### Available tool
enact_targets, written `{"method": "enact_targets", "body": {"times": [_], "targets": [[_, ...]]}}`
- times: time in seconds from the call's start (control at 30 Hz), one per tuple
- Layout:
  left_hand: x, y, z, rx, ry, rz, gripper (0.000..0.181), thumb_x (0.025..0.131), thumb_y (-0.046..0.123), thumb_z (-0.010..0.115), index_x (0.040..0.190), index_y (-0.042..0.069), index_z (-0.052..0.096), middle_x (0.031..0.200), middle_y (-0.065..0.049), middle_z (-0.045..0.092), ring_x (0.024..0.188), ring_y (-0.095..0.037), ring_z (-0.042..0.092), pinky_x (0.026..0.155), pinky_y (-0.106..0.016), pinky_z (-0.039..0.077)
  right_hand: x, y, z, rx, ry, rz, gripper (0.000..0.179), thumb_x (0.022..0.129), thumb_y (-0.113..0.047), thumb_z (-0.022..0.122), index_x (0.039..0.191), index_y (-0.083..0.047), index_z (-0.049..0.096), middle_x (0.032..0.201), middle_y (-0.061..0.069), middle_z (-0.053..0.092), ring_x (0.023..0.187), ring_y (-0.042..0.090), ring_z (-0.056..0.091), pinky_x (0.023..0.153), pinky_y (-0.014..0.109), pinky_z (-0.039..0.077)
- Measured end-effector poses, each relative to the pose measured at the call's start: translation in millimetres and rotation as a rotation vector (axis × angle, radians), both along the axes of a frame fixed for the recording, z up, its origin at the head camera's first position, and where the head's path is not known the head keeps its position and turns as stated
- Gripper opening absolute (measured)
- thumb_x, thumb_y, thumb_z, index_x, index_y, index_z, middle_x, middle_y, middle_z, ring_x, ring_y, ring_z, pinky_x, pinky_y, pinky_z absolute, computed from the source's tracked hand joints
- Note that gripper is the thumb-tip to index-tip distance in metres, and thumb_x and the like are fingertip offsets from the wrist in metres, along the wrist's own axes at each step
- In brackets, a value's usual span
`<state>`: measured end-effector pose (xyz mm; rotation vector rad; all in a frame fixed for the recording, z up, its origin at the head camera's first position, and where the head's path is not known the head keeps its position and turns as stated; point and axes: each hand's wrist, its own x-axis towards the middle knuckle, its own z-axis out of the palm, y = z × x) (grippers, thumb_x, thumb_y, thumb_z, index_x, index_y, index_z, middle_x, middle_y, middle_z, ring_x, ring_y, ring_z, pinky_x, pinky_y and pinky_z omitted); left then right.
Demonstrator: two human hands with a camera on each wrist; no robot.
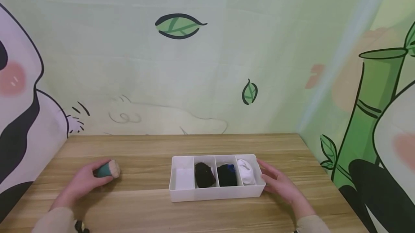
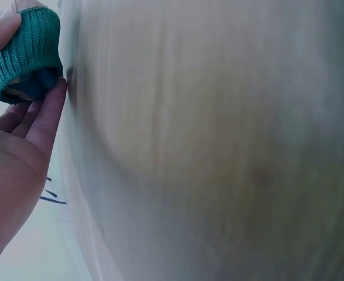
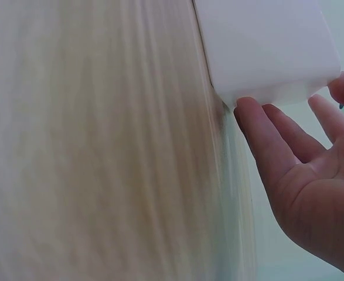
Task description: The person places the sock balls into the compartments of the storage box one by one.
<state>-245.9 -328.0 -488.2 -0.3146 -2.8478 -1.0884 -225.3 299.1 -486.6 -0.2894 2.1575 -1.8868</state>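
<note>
A rolled-up sock (image 1: 104, 170), green ribbed with a beige end, is pinched between the thumb and fingers of my left hand (image 1: 82, 182), low over the table's left part. In the left wrist view the ribbed cuff of the sock (image 2: 34, 50) faces the camera. A white divided box (image 1: 214, 194) stands to the right. Its three right compartments hold a dark brown rolled sock (image 1: 204, 175), a black one with blue (image 1: 227, 176) and a white one (image 1: 246, 171). My right hand (image 1: 280, 184) rests against the box's right end, its fingers extended and fingertips touching the wall.
The wood-grain table (image 1: 136, 207) carries the box near its middle. Behind it hangs a pale green backdrop (image 1: 201, 81) with printed leaves, bamboo and pandas, meeting the table's back and side edges.
</note>
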Motion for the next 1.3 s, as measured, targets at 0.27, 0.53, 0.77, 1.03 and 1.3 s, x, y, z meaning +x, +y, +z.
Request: {"method": "enact_targets", "body": {"times": [0.27, 0.53, 0.77, 1.03, 1.3], "targets": [[-1.9, 14.7, 6.2, 0.021, -0.011, -0.009, 0.069, 0.084, 0.025, 0.080, 0.137, -0.007, 0.051, 0.123, -0.030, 0.059, 0.097, -0.031, 0.057, 0.076, -0.039, 0.048, 0.3, 0, 0.5, 0.000, 0.002, 0.004, 0.062, 0.103, -0.010, 0.051, 0.155, -0.001, 0.019, 0.150, 0.038, 0.026, 0.129, 0.035, 0.045, 0.095, 0.040, 0.050], [-6.4, 30.6, 11.7, 0.047, 0.060, -0.059, 0.066, 0.081, 0.019, 0.082, 0.134, -0.008, 0.054, 0.120, -0.028, 0.061, 0.095, -0.028, 0.058, 0.073, -0.032, 0.050, 0.2, -1, 2.5, 0.004, 0.000, -0.012, 0.061, 0.103, -0.010, 0.051, 0.156, -0.002, 0.021, 0.152, 0.036, 0.025, 0.132, 0.043, 0.040, 0.097, 0.045, 0.049], [-7.8, 47.9, 20.7, 0.083, 0.066, -0.110, 0.067, 0.080, 0.017, 0.082, 0.134, -0.010, 0.053, 0.119, -0.028, 0.061, 0.095, -0.028, 0.059, 0.074, -0.030, 0.051, 0.4, -1, 0.8, 0.016, -0.005, -0.025, 0.061, 0.103, -0.010, 0.052, 0.156, -0.003, 0.023, 0.150, 0.036, 0.028, 0.129, 0.037, 0.046, 0.095, 0.043, 0.050], [-7.8, 68.7, 27.8, 0.095, 0.071, -0.139, 0.069, 0.079, 0.014, 0.082, 0.136, -0.010, 0.051, 0.122, -0.028, 0.059, 0.099, -0.031, 0.058, 0.080, -0.037, 0.053, 1.0, -1, 2.4, 0.023, -0.005, -0.021, 0.061, 0.103, -0.011, 0.051, 0.156, -0.002, 0.022, 0.151, 0.037, 0.026, 0.131, 0.043, 0.041, 0.096, 0.044, 0.050], [-4.8, 91.3, 34.9, 0.132, 0.096, -0.141, 0.068, 0.079, 0.009, 0.082, 0.136, -0.010, 0.051, 0.126, -0.031, 0.055, 0.105, -0.038, 0.057, 0.087, -0.049, 0.053, 0.8, -1, 2.4, 0.022, -0.001, -0.019, 0.061, 0.103, -0.011, 0.051, 0.156, -0.002, 0.021, 0.151, 0.037, 0.026, 0.131, 0.043, 0.042, 0.096, 0.046, 0.049]]}}
